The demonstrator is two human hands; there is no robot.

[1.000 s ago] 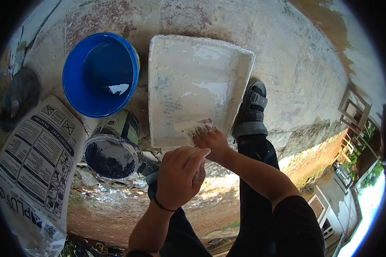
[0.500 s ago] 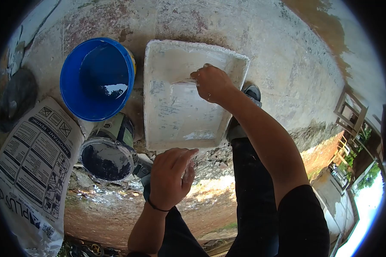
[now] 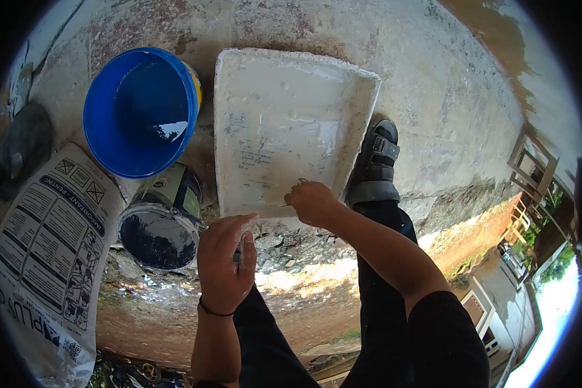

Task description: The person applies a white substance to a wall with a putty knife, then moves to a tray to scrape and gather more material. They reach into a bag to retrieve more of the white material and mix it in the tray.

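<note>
A shallow rectangular tray [image 3: 265,97], coated in pale paste, lies on the ground in front of me. Over its near right part, my right hand [image 3: 313,204] has its fingers closed and turned down; whatever they pinch is hidden. My left hand [image 3: 225,262] is loosely cupped just outside the tray's near left corner. White paste smears its fingers, the thumb stands apart from them, and I see no object held there. Wet streaks and dark scuff marks show on the tray's floor.
Left of the tray stands a blue bucket [image 3: 100,123] of water. Nearer me, a paste-smeared pail [image 3: 174,191] is tilted. A printed white sack [image 3: 52,239] lies at far left. My sandalled foot [image 3: 376,165] is against the tray's right side, beside broken concrete [image 3: 291,249].
My right hand has moved from the tray's middle toward its near edge, closer to me. My left hand has shifted left and slightly turned. The view has tilted a little, showing more of the sandal.
</note>
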